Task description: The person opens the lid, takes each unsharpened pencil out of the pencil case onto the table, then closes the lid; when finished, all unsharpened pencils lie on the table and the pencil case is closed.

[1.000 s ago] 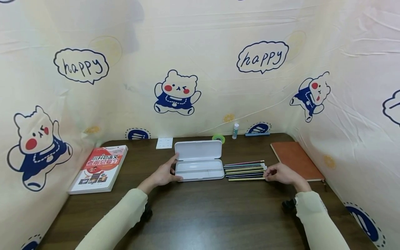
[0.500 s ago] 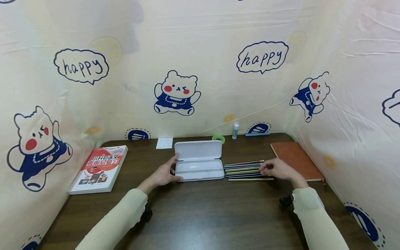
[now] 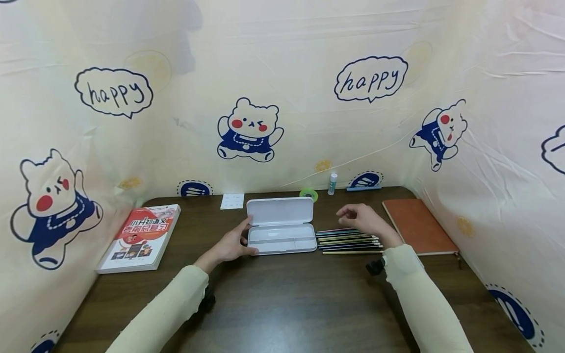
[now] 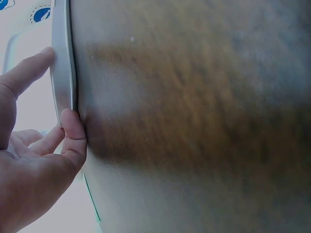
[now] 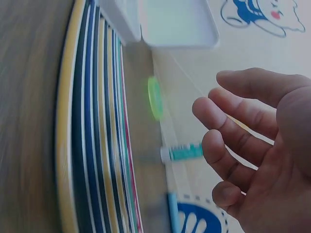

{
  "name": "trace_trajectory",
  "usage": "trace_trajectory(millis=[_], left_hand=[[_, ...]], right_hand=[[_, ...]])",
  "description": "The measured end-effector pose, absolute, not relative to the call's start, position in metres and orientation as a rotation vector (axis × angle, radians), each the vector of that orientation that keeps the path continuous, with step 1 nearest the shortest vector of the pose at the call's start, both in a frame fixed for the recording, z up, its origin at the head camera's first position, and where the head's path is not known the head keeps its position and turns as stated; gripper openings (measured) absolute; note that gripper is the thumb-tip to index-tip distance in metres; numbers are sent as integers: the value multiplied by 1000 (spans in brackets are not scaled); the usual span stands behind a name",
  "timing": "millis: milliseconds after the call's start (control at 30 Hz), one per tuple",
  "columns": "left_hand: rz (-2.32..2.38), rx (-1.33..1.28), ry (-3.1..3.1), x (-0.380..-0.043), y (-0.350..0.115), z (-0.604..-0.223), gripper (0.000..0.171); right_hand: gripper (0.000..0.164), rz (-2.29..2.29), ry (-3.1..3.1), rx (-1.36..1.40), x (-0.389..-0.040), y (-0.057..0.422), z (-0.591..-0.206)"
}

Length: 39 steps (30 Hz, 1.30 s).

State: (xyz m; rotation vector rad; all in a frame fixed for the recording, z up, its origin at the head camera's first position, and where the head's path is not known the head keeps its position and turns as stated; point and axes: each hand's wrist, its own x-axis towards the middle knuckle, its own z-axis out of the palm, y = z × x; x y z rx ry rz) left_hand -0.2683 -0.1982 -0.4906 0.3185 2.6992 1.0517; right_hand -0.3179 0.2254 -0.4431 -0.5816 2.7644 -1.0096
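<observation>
A white pencil case (image 3: pixel 282 240) lies with its lid raised in the middle of the table, a divided tray inside. My left hand (image 3: pixel 229 244) grips its left end; the left wrist view shows a thumb and fingers on the case wall (image 4: pixel 62 68). To the right of the case, several pencils (image 3: pixel 348 241) lie side by side, yellow, dark and red ones among them. Beyond their far edge, my right hand (image 3: pixel 365 218) hovers with loosely bent fingers and nothing between them, as the right wrist view confirms.
Behind the case are a white card (image 3: pixel 232 201), a green tape roll (image 3: pixel 309 195), a glue stick (image 3: pixel 332 184) and a blue stick-like item (image 3: pixel 364 189). A thick book (image 3: pixel 140 239) lies at left, a brown notebook (image 3: pixel 419 227) at right. Printed cloth walls surround the table.
My right hand has left the pencils' right ends, moving away from me and leftward, and has risen above them. The left hand stays on the pencil case.
</observation>
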Motion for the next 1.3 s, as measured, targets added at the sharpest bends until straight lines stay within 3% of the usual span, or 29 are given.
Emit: trace_trajectory(millis=[567,1300], left_hand=[[1056,324,2700,-266,-197,-488,109],[1243,239,2679,-267,-202,-493,97]], right_hand=[[53,-1012,2686,-726,-342,164,-458],[38,-1266,2478,-597,-330,166,-462]])
